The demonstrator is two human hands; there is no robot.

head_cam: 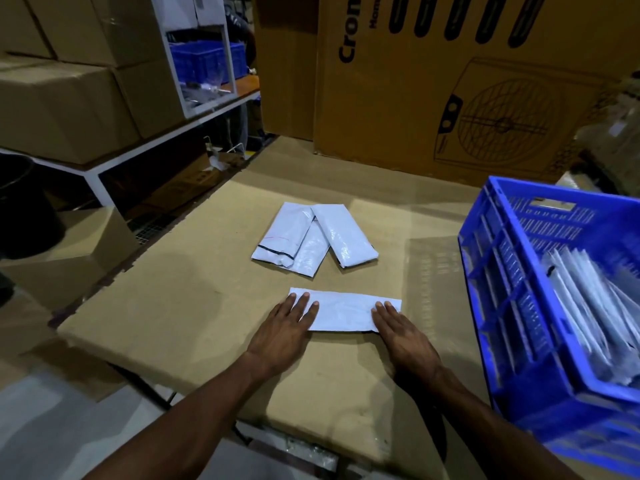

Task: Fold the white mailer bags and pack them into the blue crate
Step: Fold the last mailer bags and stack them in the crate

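Observation:
A white mailer bag [346, 310], folded into a long narrow strip, lies flat on the cardboard-covered table [194, 306] in front of me. My left hand [284, 327] presses its left end with straight fingers. My right hand [401, 336] lies flat on its right end. Farther back sits a small pile of white mailer bags [311, 235], overlapping one another. The blue crate [512, 271] stands at the right edge of the table, with several folded white bags [588, 306] standing inside it.
A large printed cardboard carton [450, 98] stands upright behind the table. Stacked brown boxes [69, 98] sit on a white-framed shelf at left, with another blue crate [207, 60] behind. A dark bin [24, 206] stands at far left. A person stands far back.

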